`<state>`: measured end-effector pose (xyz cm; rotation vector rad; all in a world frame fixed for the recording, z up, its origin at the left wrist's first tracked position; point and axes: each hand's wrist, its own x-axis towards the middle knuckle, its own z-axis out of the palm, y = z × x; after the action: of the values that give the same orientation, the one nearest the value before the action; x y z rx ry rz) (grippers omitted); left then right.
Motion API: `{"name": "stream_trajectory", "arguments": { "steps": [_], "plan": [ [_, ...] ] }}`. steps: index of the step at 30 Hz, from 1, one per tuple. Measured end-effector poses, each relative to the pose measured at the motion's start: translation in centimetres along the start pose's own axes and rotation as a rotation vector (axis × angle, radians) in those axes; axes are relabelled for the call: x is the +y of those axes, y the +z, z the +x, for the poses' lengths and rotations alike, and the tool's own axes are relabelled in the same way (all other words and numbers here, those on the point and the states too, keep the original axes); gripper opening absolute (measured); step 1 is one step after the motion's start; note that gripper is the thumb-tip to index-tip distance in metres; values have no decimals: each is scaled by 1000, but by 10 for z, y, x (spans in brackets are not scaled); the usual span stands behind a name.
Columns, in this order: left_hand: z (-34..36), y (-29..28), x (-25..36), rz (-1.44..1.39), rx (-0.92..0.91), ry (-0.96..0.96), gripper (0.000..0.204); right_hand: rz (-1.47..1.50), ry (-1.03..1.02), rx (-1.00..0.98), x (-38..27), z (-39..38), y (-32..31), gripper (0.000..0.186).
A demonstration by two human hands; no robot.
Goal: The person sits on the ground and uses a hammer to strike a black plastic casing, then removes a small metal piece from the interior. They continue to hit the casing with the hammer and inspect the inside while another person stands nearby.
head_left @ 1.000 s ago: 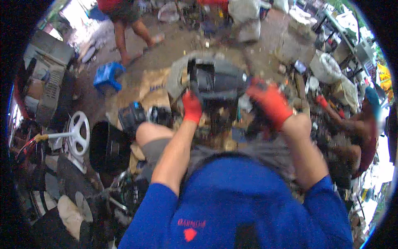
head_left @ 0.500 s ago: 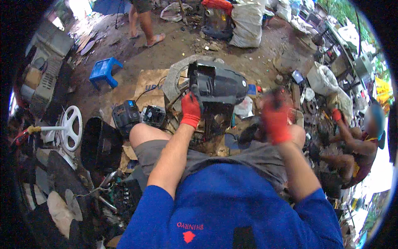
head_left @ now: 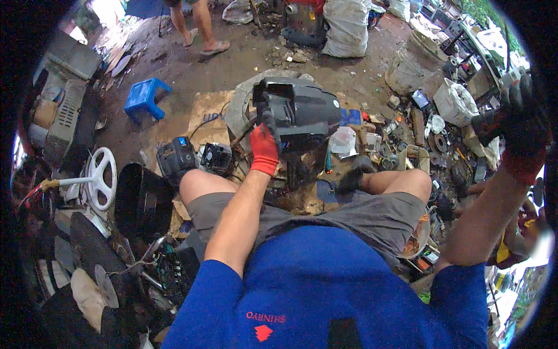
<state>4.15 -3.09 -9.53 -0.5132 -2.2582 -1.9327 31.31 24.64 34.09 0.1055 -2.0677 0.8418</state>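
My left hand, in a red and black glove, grips the left edge of a black plastic housing lying on its side on a grey stone block. High at the right is my right hand, in the same kind of glove, away from the housing; its fingers look curled round a dark object that I cannot make out. A smaller black casing and a black device lie by my left knee.
A blue stool, white wheel and black bin are at left. Someone's sandalled feet stand behind. Sacks, a white bucket and scattered parts fill back and right. A co-worker is partly hidden behind my right arm.
My right hand has swung from beside the housing up and out to the right. My left hand stays on the housing. The other person's legs behind have shifted rightward.
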Motion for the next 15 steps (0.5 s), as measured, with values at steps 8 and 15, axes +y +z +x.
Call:
{"name": "stream_trajectory", "arguments": {
  "steps": [8, 15],
  "plan": [
    [18, -15, -3, -113, 83, 27, 35, -202, 914, 1, 88, -147, 154, 41],
    [3, 8, 17, -184, 60, 19, 23, 86, 613, 147, -18, -8, 38, 26]
  ]
}}
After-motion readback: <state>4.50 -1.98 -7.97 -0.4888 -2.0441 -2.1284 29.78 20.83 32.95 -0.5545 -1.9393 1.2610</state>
